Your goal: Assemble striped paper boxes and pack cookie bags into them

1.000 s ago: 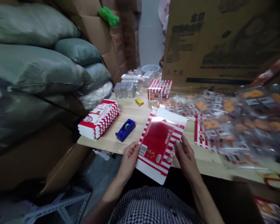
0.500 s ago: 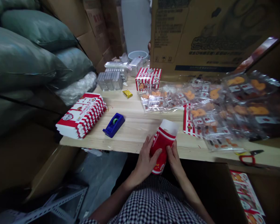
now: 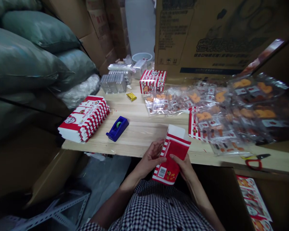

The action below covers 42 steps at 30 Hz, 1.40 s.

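Note:
Over the front edge of the table, both my hands hold a red and white striped carton [image 3: 174, 155], with a white flap standing up at its far end and a barcode near its lower left. My left hand [image 3: 153, 158] grips the left side, thumb on the red face and fingers curled at the edge. On the right side, my right hand [image 3: 184, 165] presses its thumb onto the same face, its other fingers hidden behind. A blue tape dispenser [image 3: 118, 129] sits left of the carton. Farther left lies a stack of flat striped cartons [image 3: 84, 117].
Clear bags of orange snacks [image 3: 214, 123] cover the right of the wooden table [image 3: 139, 128]. A made-up striped box [image 3: 153, 81], clear plastic trays [image 3: 113, 83] and a yellow packet [image 3: 131, 96] stand behind. Red-handled scissors [image 3: 256, 162] lie at the right edge. A large cardboard box [image 3: 207, 41] rises behind.
The carton has turned in my hands, from a bowed, squeezed shape to a flatter face with the barcode showing. My left fingers have shifted along its edge.

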Motion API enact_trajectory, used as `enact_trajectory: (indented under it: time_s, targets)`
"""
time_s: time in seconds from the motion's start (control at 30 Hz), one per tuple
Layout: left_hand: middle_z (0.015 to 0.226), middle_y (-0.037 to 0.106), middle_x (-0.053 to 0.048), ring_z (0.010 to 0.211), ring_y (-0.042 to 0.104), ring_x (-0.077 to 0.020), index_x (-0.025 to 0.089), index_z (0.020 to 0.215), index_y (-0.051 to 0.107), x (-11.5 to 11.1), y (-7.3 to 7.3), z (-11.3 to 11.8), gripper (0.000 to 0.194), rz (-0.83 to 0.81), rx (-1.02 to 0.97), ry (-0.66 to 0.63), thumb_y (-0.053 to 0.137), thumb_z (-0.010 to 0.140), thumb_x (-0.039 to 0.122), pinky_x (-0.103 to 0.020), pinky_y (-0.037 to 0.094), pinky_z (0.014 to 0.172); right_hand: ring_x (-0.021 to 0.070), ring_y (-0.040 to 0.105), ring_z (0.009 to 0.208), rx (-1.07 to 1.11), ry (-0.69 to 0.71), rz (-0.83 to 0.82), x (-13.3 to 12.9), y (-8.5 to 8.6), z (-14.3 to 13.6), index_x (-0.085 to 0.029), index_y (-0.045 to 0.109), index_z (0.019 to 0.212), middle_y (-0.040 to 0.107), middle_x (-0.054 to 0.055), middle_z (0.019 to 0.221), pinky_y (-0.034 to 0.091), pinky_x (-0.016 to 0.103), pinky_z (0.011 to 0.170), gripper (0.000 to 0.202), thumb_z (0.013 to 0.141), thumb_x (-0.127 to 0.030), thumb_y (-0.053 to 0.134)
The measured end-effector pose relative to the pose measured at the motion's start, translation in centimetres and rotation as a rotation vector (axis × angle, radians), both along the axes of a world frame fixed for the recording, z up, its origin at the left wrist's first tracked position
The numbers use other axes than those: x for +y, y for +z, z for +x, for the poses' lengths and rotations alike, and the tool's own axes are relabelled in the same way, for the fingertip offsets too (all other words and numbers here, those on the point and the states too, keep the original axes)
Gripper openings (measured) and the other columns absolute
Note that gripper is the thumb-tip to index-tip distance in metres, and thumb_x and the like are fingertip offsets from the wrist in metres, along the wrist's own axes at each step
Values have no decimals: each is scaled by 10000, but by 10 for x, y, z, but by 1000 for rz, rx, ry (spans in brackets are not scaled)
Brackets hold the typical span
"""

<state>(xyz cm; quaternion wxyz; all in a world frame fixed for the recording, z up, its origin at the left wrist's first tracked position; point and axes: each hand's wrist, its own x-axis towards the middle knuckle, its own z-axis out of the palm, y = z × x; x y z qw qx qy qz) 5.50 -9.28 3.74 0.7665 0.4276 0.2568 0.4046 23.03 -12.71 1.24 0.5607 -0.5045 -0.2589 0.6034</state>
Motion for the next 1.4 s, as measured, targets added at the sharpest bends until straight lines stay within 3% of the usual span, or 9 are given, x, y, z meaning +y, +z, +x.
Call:
enact_trajectory:
  time_s: [0.13, 0.37, 0.47, 0.6, 0.83, 1.0, 1.13, 1.27, 1.4]
  targets:
    - [1529, 457, -105, 1360, 496, -303, 350, 1472, 406, 7, -8, -2, 974, -126, 16, 16, 863, 648, 104, -484, 391, 1129, 251, 746, 844, -35, 62, 3, 4, 6, 4, -211, 732, 1005, 791, 59, 980, 606, 386, 801, 403, 652, -317, 892]
    - [1176, 721, -107, 990, 713, -252, 185, 1222, 626, 7, -7, -2, 565, -231, 76, 89, 844, 702, 223, -379, 552, 897, 258, 749, 778, -121, -12, -22, 8, -1, -12, -193, 711, 963, 791, 74, 923, 621, 403, 755, 446, 602, -358, 914]
    - [1077, 753, -108, 869, 734, -241, 147, 1122, 669, 7, -12, -3, 454, -288, 106, 181, 823, 731, 319, -385, 570, 847, 246, 746, 855, -125, -71, 13, 7, -3, -16, -243, 627, 1191, 773, 60, 1026, 621, 405, 793, 611, 651, -348, 890]
    - [1101, 746, -124, 919, 732, -266, 136, 1083, 670, 8, -18, -3, 422, -300, 190, 347, 786, 766, 389, -407, 575, 862, 214, 725, 972, -122, -117, 72, 3, -3, -18, -330, 339, 1507, 733, 36, 1118, 593, 399, 902, 939, 720, -334, 850]
    - [1262, 672, -122, 1060, 697, -257, 234, 1308, 436, 7, -12, 8, 595, -202, 207, 312, 740, 822, 397, -424, 561, 927, 267, 610, 1248, -48, -22, 81, 0, 5, -29, -304, 454, 1459, 579, 62, 1432, 532, 451, 1034, 787, 761, -356, 814]
    - [1364, 600, -135, 1233, 607, -268, 227, 1304, 454, 9, -16, -3, 556, -158, 305, 254, 718, 845, 397, -423, 497, 1035, 281, 693, 1118, 48, 0, 45, -3, 9, -26, -314, 526, 1348, 658, 55, 1337, 604, 442, 907, 649, 766, -373, 808]
    - [1356, 612, -115, 1195, 627, -278, 230, 1317, 501, 12, -16, -18, 544, -134, 169, 123, 727, 837, 351, -410, 523, 981, 274, 732, 1023, 86, 11, -10, -10, 8, -21, -330, 487, 1357, 705, 54, 1260, 632, 404, 813, 692, 752, -379, 819]
    - [1186, 703, -98, 1000, 700, -254, 191, 1237, 548, 13, -25, -18, 489, -163, 193, 187, 747, 815, 339, -403, 543, 910, 256, 758, 895, 85, 10, -22, -12, -1, -23, -318, 502, 1314, 729, 52, 1197, 638, 406, 763, 613, 779, -361, 799]
    - [1208, 697, -106, 1064, 676, -257, 180, 1239, 569, 9, -34, -10, 433, -103, 275, 246, 668, 877, 395, -417, 502, 985, 266, 754, 887, 5, -66, -18, -4, -6, -23, -284, 528, 1293, 733, 64, 1177, 641, 411, 753, 636, 736, -351, 828]
